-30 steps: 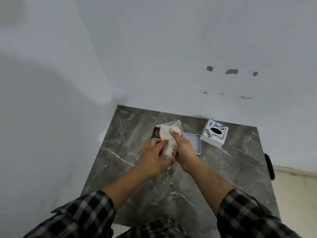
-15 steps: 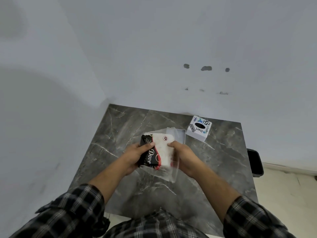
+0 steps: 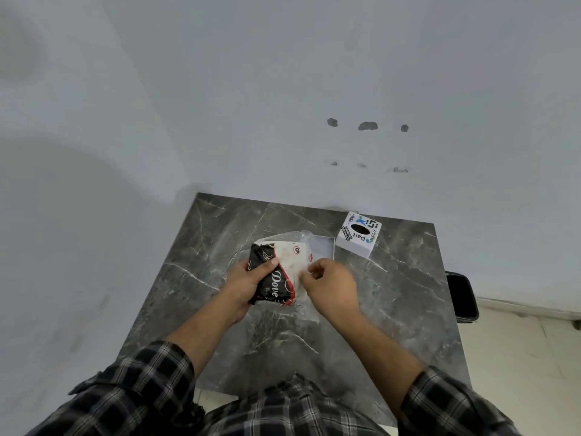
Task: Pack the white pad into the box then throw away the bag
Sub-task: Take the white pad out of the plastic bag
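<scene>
Over the grey marbled counter [image 3: 220, 247] the person's left hand [image 3: 243, 286] had its grip clenched around a black packet [image 3: 270, 278] printed with the word "Dove", thumb across the packet's upper part and fingers hidden behind it. The white pad [image 3: 294, 262], marked with a small red round logo, lay directly against the packet's right side, edged with a red line where the two met, and both sat inside a clear plastic bag [image 3: 309, 311] whose loose film hung out below and above them. The right hand [image 3: 333, 287] was just to the right of the pad, its fingertips pinched together on the film at the bag's right edge. The bundle was held above the middle of the counter. Behind it, partly covered by the bag, a shallow white open box [image 3: 325, 247] rested flat on the counter. Farther right, near the wall, stood a white cube-shaped box [image 3: 356, 237] with a black oval on top and the word "Dart" among its prints. Checked sleeves [image 3: 141, 388] covered both forearms up to the rolled cuffs.
</scene>
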